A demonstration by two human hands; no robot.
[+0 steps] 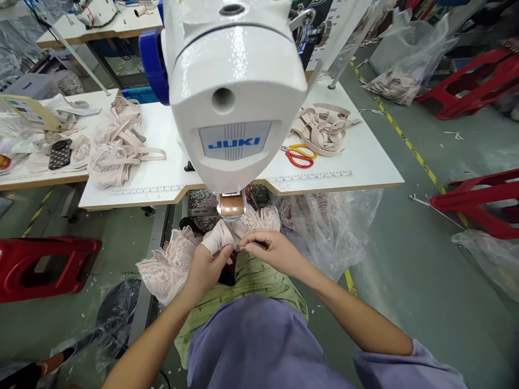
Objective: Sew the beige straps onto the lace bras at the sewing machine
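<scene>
My left hand (208,263) is closed round a fold of beige lace garment (170,265) held over my lap. My right hand (271,250) pinches the same piece just to the right, fingertips meeting the left thumb. Both hands are a little below the foot of a white JUKI sewing machine (233,97), whose head fills the middle of the view. More of the lace bunches up behind my hands, under the machine.
The white sewing table (357,162) holds red and yellow scissors (298,155), a heap of beige straps (322,129) and a pile of lace garments (115,148). Clear plastic bags (332,227) hang below. Red stools (40,265) stand on the green floor.
</scene>
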